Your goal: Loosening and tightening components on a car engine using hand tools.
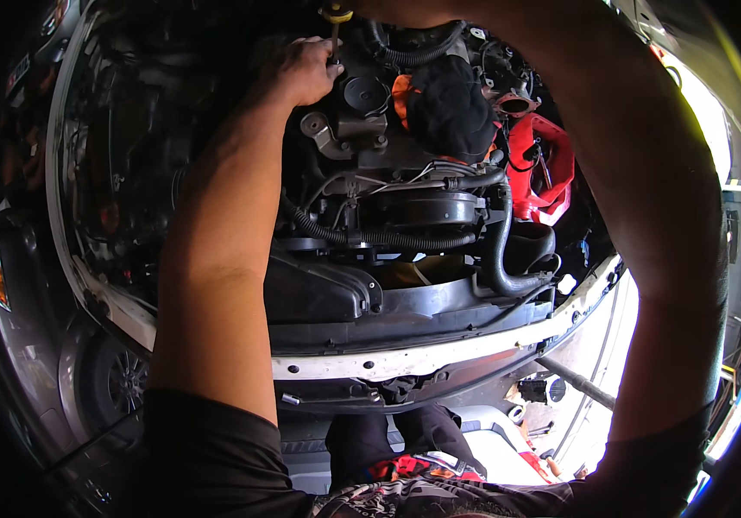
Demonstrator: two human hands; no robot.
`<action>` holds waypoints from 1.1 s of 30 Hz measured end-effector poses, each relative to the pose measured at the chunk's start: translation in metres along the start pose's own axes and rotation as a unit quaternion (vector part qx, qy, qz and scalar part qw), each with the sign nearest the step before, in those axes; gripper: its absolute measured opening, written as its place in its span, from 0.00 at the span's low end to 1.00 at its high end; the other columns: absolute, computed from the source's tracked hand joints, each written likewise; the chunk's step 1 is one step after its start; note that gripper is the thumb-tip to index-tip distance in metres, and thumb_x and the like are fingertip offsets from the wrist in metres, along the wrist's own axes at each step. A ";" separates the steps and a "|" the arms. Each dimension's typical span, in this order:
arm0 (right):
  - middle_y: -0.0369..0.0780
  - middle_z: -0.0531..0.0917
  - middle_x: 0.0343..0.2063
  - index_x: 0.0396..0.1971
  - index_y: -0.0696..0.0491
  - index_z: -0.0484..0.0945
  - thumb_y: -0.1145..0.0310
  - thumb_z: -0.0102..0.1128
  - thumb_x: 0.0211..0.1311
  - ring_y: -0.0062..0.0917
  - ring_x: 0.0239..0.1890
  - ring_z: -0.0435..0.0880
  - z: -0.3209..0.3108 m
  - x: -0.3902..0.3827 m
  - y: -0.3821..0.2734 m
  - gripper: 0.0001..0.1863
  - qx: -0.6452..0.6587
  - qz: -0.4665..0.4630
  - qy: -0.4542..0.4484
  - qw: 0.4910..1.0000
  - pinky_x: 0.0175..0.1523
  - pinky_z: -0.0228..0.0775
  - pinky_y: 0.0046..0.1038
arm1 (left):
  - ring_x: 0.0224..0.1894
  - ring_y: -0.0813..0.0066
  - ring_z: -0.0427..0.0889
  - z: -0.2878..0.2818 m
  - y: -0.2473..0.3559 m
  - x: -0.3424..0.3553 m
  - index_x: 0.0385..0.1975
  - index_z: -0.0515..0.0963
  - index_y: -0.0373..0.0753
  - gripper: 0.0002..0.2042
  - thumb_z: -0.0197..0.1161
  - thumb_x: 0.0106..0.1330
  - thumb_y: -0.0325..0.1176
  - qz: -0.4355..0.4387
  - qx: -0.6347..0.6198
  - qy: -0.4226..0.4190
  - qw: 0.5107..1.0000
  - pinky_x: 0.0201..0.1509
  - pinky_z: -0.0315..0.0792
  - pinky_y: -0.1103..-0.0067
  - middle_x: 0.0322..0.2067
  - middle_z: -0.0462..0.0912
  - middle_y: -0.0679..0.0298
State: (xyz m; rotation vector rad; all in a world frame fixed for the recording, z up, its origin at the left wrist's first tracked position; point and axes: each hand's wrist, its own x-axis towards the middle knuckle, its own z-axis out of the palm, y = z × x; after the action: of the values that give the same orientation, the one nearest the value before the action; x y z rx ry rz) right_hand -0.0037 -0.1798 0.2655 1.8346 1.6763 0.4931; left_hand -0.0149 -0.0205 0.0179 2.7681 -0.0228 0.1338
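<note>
Left grip [305, 69] is closed on my yellow-capped dipstick [335, 34] at upper centre of frame, long axis near vertical, cap upward, above the engine [387, 173]. Right grip lies out of frame.

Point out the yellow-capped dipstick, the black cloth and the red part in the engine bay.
yellow-capped dipstick [336, 15], head view, on its yellow cap beside the left hand [305, 69].
black cloth [450, 108], head view, middle of the bundle atop the engine.
red part [547, 168], head view, its broad red face right of the cloth.
</note>
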 end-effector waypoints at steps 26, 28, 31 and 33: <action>0.55 0.87 0.37 0.52 0.60 0.77 0.60 0.55 0.71 0.48 0.45 0.88 0.011 -0.014 -0.009 0.19 0.208 0.078 0.179 0.958 0.51 0.79 0.47 | 0.66 0.58 0.76 -0.007 0.019 -0.005 0.63 0.76 0.47 0.22 0.63 0.71 0.44 -0.004 0.050 0.014 0.999 0.70 0.71 0.63 0.62 0.79 0.61; 0.52 0.87 0.41 0.55 0.59 0.77 0.61 0.53 0.71 0.47 0.47 0.87 0.004 -0.010 -0.011 0.21 0.222 0.152 0.134 0.954 0.54 0.79 0.45 | 0.66 0.58 0.76 -0.007 0.012 -0.002 0.63 0.76 0.48 0.22 0.63 0.71 0.44 -0.002 0.035 0.007 0.999 0.70 0.71 0.63 0.62 0.79 0.61; 0.52 0.86 0.46 0.57 0.57 0.78 0.62 0.54 0.69 0.46 0.50 0.87 -0.033 -0.014 -0.012 0.22 0.306 0.210 0.011 0.929 0.57 0.78 0.43 | 0.66 0.59 0.76 -0.005 -0.003 -0.004 0.64 0.76 0.48 0.22 0.64 0.71 0.44 -0.005 0.023 0.002 1.000 0.70 0.72 0.62 0.62 0.79 0.62; 0.51 0.87 0.45 0.56 0.56 0.79 0.61 0.54 0.70 0.45 0.52 0.86 -0.016 -0.015 -0.007 0.21 0.194 0.124 0.022 0.973 0.57 0.78 0.43 | 0.66 0.59 0.76 -0.002 0.006 0.000 0.64 0.76 0.49 0.22 0.64 0.71 0.44 -0.001 0.013 0.010 1.000 0.70 0.72 0.62 0.62 0.79 0.63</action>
State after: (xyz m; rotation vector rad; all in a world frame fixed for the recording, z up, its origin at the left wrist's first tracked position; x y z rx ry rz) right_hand -0.0215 -0.1913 0.2747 2.3498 1.6694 0.3231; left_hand -0.0154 -0.0248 0.0221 2.7930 -0.0137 0.1621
